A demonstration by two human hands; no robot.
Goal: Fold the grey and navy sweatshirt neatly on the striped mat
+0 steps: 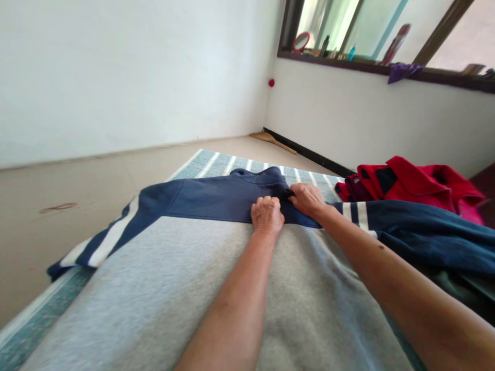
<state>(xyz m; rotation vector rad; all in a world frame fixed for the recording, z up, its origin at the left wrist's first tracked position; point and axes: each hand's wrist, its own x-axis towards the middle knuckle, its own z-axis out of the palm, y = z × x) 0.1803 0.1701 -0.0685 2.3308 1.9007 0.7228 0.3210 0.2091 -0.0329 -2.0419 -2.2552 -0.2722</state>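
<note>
A grey and navy sweatshirt (209,268) lies spread out before me, its navy collar end pointing away and white stripes on the sleeves. My left hand (266,214) is closed on the navy cloth just below the collar (266,176). Beside it, my right hand (307,198) pinches the navy fabric at the collar's right side. One striped sleeve (116,229) stretches out to the left; the other (417,221) runs to the right beneath my right forearm. The fingertips of both hands are hidden by the knuckles and cloth.
Under the sweatshirt is a blue-and-white striped mat (216,164). Folded red clothing (421,180) lies at the right. A straw-coloured hand broom (274,140) rests by the wall corner. On the windowsill (348,63) stand a round mirror (300,41), bottles and a purple cloth (402,72).
</note>
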